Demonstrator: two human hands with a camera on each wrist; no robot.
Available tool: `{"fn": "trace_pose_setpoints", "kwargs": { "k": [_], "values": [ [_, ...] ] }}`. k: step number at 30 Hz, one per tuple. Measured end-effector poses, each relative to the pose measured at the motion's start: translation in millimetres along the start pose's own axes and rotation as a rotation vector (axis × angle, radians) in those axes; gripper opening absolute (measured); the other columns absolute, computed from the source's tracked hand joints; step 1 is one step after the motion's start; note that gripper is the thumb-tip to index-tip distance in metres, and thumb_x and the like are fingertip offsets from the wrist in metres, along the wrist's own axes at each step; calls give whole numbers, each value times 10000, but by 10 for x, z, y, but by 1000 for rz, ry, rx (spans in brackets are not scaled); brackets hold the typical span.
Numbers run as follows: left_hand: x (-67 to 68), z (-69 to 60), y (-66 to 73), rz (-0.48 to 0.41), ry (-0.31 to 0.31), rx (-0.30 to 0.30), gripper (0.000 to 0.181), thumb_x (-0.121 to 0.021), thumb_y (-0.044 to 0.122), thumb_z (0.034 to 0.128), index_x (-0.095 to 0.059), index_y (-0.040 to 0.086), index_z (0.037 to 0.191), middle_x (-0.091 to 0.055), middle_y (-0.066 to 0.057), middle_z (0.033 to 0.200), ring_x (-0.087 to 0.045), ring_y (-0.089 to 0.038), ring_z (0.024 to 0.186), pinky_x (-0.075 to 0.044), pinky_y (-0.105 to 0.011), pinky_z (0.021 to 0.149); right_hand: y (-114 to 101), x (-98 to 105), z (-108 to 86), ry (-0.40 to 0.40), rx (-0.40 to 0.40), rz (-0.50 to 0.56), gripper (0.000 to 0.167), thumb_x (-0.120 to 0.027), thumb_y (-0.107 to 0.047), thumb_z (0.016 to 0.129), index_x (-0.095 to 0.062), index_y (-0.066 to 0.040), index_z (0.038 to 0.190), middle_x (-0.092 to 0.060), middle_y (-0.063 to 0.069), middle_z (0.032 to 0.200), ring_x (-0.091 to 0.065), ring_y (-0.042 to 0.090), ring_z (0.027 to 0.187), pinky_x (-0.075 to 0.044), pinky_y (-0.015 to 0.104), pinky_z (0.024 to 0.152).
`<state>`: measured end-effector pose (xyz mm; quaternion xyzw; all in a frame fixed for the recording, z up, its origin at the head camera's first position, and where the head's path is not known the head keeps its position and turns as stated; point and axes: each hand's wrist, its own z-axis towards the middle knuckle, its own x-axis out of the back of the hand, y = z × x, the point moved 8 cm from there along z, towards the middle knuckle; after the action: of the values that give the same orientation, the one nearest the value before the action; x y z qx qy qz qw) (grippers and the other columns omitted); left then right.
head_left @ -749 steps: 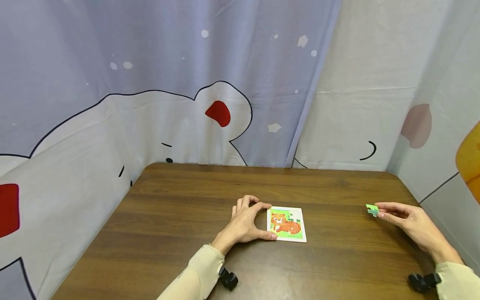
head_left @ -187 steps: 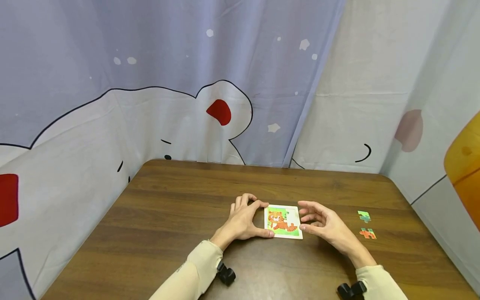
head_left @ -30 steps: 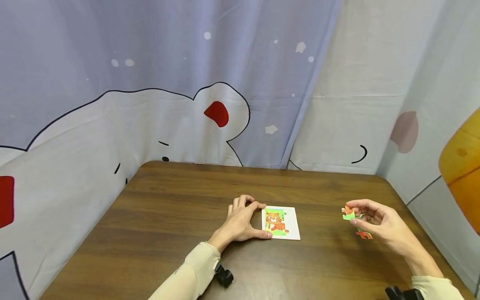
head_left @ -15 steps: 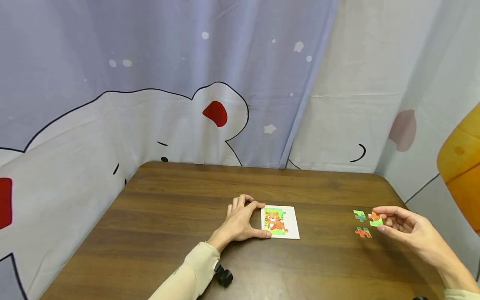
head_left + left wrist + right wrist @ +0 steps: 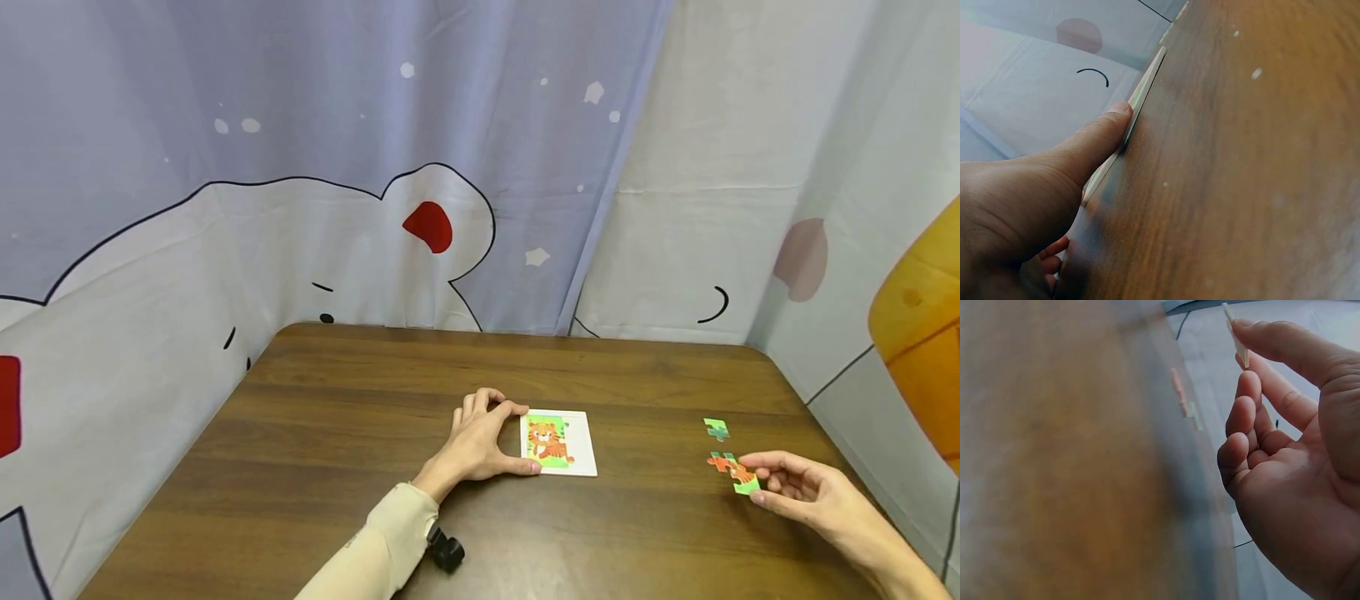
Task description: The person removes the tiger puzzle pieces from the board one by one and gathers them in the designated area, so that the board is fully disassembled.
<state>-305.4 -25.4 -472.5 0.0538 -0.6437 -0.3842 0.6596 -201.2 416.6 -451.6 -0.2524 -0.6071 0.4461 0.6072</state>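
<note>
Over the right of the table point(image 5: 360, 417), my right grip point(image 5: 813, 492) has a striped orange-and-green piece point(image 5: 747, 481) pinched—held clear of the wood, right by the red piece point(image 5: 720, 462), the green piece point(image 5: 716, 428) just beyond. My left grip point(image 5: 472, 446) holds the puzzle board point(image 5: 579, 454) by its left corners, right side bare white. Looks like the laying-down step—next calls for lowering it flat, neighbour undisturbed, then letting go.
</note>
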Motion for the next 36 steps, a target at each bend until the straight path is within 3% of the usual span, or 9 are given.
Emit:
{"fn": "trace_pose_setpoints", "kwargs": {
  "k": [5, 13, 23, 36],
  "values": [
    [-11, 12, -1, 3, -3, 2, 903, -1003, 616, 752, -681, 264, 1518, -467, -96, 1547, -392, -344, 1435, -336, -549, 1121, 107, -46, -39, 4, -8, -64, 379, -775, 29, 1009, -701, 20, 1380, -761, 15, 1089, -660, 126, 925, -561, 273, 736],
    [-13, 7, -13, 3, -2, 0, 902, -999, 620, 754, -679, 270, 1521, -467, -96, 1554, -390, -344, 1439, -332, -551, 1126, 153, -68, -68, 33, 39, -214, 356, -839, -59, 978, -777, -147, 1317, -686, -17, 1144, -538, 128, 968, -459, 305, 682],
    [-12, 7, -11, 0, -5, 0, 904, -998, 624, 752, -681, 267, 1519, -469, -102, 1551, -389, -351, 1437, -330, -561, 1131, 72, -136, -72, 20, 184, -241, 404, -872, 30, 901, -788, -144, 1256, -677, -9, 1089, -507, 134, 886, -410, 287, 703],
    [-18, 9, -20, 0, -2, -4, 901, -999, 620, 754, -679, 269, 1520, -467, -96, 1550, -388, -345, 1438, -333, -558, 1127, 73, -128, -58, 27, 168, -252, 410, -892, 5, 891, -789, -149, 1257, -650, -6, 1077, -504, 134, 873, -406, 285, 710]
  ]
}}
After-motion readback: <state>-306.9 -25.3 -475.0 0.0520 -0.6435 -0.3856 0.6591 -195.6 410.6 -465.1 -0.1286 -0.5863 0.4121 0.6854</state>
